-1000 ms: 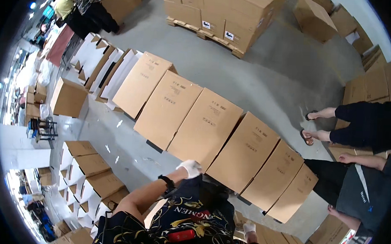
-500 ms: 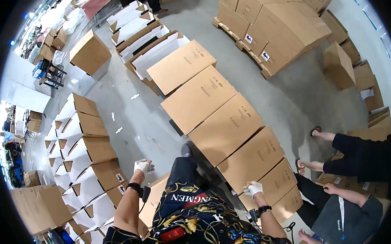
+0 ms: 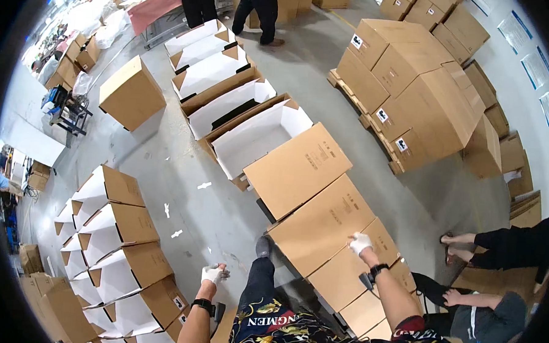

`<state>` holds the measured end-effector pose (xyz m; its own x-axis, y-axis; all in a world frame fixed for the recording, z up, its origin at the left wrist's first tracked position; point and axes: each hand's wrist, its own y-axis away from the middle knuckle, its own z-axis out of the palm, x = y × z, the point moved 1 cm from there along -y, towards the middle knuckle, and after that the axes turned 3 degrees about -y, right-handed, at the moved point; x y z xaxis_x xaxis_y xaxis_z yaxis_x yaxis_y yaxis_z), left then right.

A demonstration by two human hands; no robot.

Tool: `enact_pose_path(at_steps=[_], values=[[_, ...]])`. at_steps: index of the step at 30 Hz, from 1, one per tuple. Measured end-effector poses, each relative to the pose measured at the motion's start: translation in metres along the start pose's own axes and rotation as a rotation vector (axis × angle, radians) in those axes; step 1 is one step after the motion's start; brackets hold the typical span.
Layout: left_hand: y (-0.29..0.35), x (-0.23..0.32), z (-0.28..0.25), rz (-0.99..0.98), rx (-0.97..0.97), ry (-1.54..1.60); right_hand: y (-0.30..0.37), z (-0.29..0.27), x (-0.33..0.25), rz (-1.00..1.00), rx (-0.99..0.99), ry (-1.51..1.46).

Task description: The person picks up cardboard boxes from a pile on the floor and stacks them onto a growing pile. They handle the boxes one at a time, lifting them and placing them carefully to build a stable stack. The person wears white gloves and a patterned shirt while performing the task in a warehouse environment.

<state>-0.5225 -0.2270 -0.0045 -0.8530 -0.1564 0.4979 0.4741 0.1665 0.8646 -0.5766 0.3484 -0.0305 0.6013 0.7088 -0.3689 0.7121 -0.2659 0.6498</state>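
Observation:
A row of brown cardboard boxes runs forward from my right side. The nearer ones are closed; the closed box at the end of that run (image 3: 299,166) stands beside an open, white-lined box (image 3: 257,140). My right hand (image 3: 361,243), in a white glove with bare fingertips, is over a closed box (image 3: 324,219), fingers stretched toward its top; whether they touch it I cannot make out. My left hand (image 3: 215,273), gloved likewise, hangs over the floor left of the row. Its fingers are loosely bent and apart, with nothing visible in them.
Stacked open white-lined boxes (image 3: 122,226) stand at my left. A lone brown box (image 3: 133,92) sits farther ahead. Large cartons (image 3: 407,85) on a wooden pallet (image 3: 362,117) stand front right. Two people are close at right; others stand at the far end. White scraps (image 3: 176,234) lie on the floor.
The view has shifted forward along the row, showing more of the open boxes. My right hand has moved forward from the row's near part to over a closed box farther along. My left hand remains free.

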Motion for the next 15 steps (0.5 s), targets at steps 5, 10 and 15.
enact_pose_path(at_steps=[5, 10, 15], values=[[-0.018, 0.035, -0.05, -0.03, 0.141, -0.145, -0.095, -0.045, -0.113, -0.039, 0.136, -0.22], [-0.05, -0.02, -0.109, -0.105, 0.198, -0.059, -0.17, -0.084, -0.181, -0.081, 0.367, 0.042], [-0.024, -0.07, -0.137, -0.213, 0.231, -0.191, -0.247, -0.088, -0.201, -0.059, 0.525, 0.187]])
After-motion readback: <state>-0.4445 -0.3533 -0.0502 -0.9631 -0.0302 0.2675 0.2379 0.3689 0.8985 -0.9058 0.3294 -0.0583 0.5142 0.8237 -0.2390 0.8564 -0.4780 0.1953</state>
